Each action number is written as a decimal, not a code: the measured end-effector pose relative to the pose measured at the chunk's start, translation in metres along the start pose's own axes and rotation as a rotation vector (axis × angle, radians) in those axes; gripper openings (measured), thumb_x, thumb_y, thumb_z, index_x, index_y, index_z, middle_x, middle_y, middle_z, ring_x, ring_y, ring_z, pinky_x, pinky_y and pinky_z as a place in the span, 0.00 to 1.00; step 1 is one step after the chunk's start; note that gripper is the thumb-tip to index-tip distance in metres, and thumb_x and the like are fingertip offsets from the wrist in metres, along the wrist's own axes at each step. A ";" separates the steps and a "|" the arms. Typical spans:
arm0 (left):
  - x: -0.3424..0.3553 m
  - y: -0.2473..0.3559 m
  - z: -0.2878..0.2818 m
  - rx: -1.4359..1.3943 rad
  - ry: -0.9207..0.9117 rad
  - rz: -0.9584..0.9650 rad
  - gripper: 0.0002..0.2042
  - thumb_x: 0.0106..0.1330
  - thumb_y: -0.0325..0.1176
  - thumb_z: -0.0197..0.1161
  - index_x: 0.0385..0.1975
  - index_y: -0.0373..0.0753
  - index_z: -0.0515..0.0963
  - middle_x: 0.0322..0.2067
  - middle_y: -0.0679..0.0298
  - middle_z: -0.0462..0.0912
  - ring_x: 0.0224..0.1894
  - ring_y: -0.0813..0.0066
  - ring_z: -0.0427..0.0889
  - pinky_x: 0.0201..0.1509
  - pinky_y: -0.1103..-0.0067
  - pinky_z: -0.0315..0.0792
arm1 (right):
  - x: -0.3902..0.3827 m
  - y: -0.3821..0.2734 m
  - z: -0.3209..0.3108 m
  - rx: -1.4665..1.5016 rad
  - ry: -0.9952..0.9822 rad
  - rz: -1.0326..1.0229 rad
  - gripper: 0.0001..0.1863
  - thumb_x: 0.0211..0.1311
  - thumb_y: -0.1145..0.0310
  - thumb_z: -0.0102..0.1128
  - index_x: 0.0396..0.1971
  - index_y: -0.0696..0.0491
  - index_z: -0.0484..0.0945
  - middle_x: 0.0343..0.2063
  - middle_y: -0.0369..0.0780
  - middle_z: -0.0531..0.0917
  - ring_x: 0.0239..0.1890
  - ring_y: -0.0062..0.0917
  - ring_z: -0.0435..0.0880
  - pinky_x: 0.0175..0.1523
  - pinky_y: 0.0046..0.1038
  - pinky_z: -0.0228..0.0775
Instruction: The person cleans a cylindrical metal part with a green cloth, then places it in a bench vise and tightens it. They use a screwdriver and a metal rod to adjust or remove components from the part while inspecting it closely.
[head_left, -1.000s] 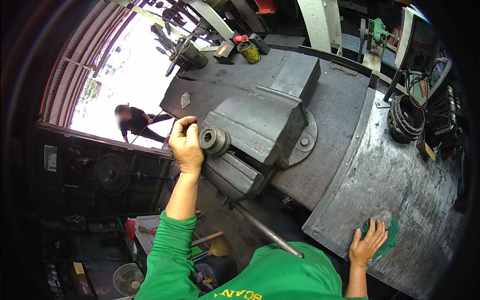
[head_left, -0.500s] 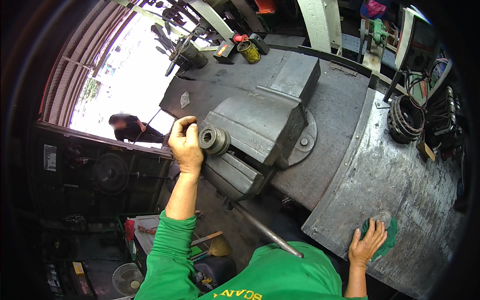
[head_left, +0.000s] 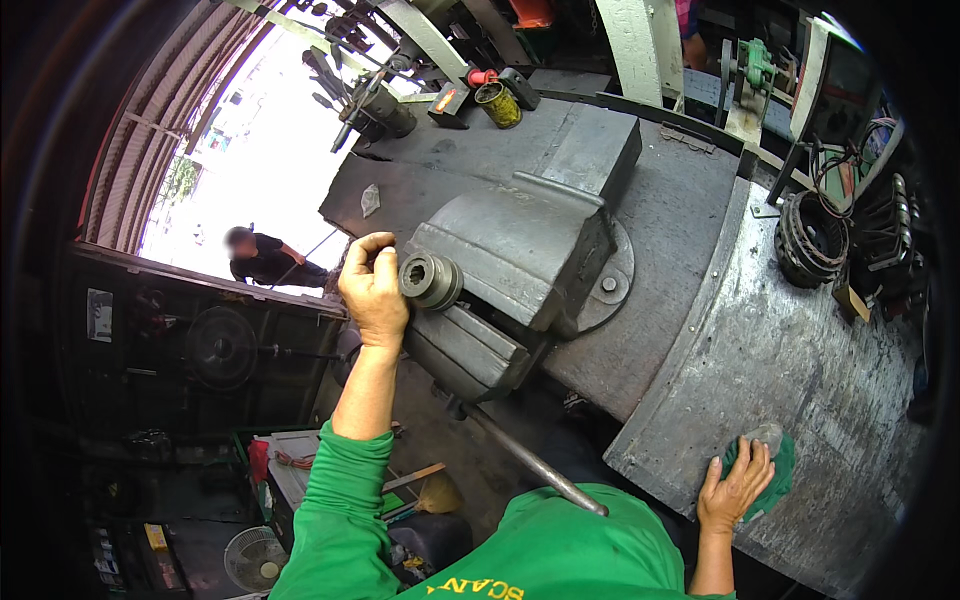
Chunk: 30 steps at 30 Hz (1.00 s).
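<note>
A large steel vise (head_left: 510,250) sits at the centre, with a ridged metal coupling (head_left: 430,282) at the left end of its jaws. My left hand (head_left: 370,295) is closed right beside the coupling and touching it, its fingers curled; what they grip is unclear. A long vise handle (head_left: 530,465) runs toward my body. My right hand (head_left: 736,485) lies with fingers apart on a green cloth (head_left: 773,485) on the metal bench top (head_left: 810,390), against a small pale lump (head_left: 767,434).
A yellow can (head_left: 497,105) and a tool holder (head_left: 385,112) stand at the back. Coiled parts (head_left: 810,240) lie at the right. Another person (head_left: 265,258) bends in the doorway at left with a long rod; a partly hidden person (head_left: 690,40) is behind the white post.
The person in the doorway has bent lower since a second ago. The person in pink at the back has shifted left behind the post. My hands have stayed put.
</note>
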<state>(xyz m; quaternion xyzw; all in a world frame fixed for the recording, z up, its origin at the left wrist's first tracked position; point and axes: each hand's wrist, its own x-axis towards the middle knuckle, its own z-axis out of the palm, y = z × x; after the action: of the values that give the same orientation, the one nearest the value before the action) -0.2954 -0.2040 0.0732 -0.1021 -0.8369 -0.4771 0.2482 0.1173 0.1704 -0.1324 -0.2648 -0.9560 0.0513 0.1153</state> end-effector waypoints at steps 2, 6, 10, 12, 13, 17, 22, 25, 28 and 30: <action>0.000 0.000 0.000 0.003 -0.001 0.001 0.08 0.71 0.23 0.60 0.44 0.30 0.83 0.41 0.60 0.88 0.45 0.73 0.85 0.55 0.76 0.77 | 0.000 0.000 0.000 0.000 0.000 0.001 0.32 0.78 0.44 0.50 0.68 0.54 0.73 0.66 0.50 0.73 0.75 0.49 0.64 0.79 0.61 0.48; 0.000 0.000 0.000 -0.002 0.002 0.001 0.08 0.71 0.23 0.60 0.44 0.30 0.83 0.41 0.60 0.88 0.45 0.72 0.85 0.54 0.76 0.77 | 0.000 0.000 0.000 0.001 0.001 -0.001 0.32 0.78 0.44 0.50 0.68 0.54 0.73 0.66 0.50 0.72 0.75 0.49 0.64 0.79 0.61 0.48; 0.001 -0.002 0.000 -0.019 0.001 0.004 0.08 0.71 0.23 0.61 0.44 0.30 0.83 0.41 0.60 0.88 0.44 0.72 0.85 0.54 0.76 0.78 | 0.000 0.000 0.000 0.002 -0.002 -0.003 0.32 0.78 0.45 0.50 0.68 0.54 0.73 0.66 0.50 0.72 0.75 0.50 0.64 0.79 0.61 0.48; 0.001 -0.003 0.000 -0.007 0.003 0.013 0.08 0.71 0.24 0.60 0.44 0.30 0.84 0.41 0.60 0.88 0.44 0.72 0.85 0.54 0.76 0.78 | 0.000 0.000 0.000 0.004 -0.009 0.002 0.32 0.78 0.45 0.50 0.68 0.54 0.73 0.66 0.50 0.72 0.75 0.50 0.64 0.79 0.61 0.48; 0.001 -0.003 0.000 -0.007 0.005 0.008 0.08 0.71 0.24 0.60 0.44 0.30 0.84 0.41 0.60 0.88 0.44 0.72 0.85 0.54 0.76 0.78 | 0.000 0.001 0.000 0.003 -0.007 0.000 0.32 0.78 0.45 0.50 0.68 0.54 0.73 0.67 0.50 0.72 0.75 0.50 0.64 0.79 0.61 0.48; 0.000 -0.002 0.000 -0.014 0.003 0.006 0.08 0.71 0.24 0.60 0.44 0.29 0.84 0.41 0.60 0.88 0.44 0.73 0.85 0.54 0.76 0.78 | -0.001 0.001 0.001 -0.002 -0.011 0.003 0.32 0.78 0.45 0.50 0.68 0.54 0.73 0.67 0.50 0.72 0.75 0.49 0.64 0.79 0.61 0.47; 0.000 -0.002 0.000 -0.015 0.004 0.005 0.08 0.71 0.23 0.60 0.44 0.29 0.84 0.41 0.60 0.88 0.44 0.73 0.85 0.54 0.76 0.77 | -0.001 0.001 0.001 0.006 -0.008 0.007 0.32 0.78 0.45 0.50 0.68 0.54 0.73 0.67 0.50 0.72 0.75 0.49 0.64 0.80 0.61 0.47; 0.001 -0.003 0.000 -0.024 0.004 0.003 0.08 0.71 0.23 0.60 0.44 0.29 0.84 0.40 0.60 0.88 0.44 0.73 0.85 0.54 0.76 0.77 | -0.001 0.000 0.001 0.003 -0.003 0.006 0.32 0.78 0.45 0.50 0.68 0.54 0.73 0.67 0.50 0.72 0.76 0.49 0.64 0.80 0.61 0.47; 0.000 -0.002 0.000 -0.014 0.005 0.009 0.08 0.71 0.23 0.60 0.44 0.29 0.83 0.41 0.60 0.88 0.44 0.72 0.85 0.54 0.76 0.78 | -0.001 0.000 0.000 0.007 -0.001 0.005 0.31 0.78 0.46 0.51 0.69 0.53 0.73 0.67 0.50 0.72 0.76 0.49 0.64 0.80 0.61 0.47; 0.000 -0.001 0.000 -0.010 0.005 0.013 0.08 0.71 0.23 0.60 0.44 0.29 0.83 0.41 0.60 0.88 0.44 0.72 0.85 0.54 0.76 0.78 | -0.001 0.000 0.001 0.009 -0.009 0.012 0.31 0.77 0.46 0.51 0.69 0.53 0.73 0.67 0.50 0.72 0.76 0.48 0.64 0.80 0.61 0.47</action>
<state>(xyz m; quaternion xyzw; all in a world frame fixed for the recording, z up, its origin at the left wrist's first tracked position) -0.2957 -0.2048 0.0725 -0.1075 -0.8332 -0.4799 0.2529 0.1182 0.1697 -0.1334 -0.2701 -0.9546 0.0573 0.1120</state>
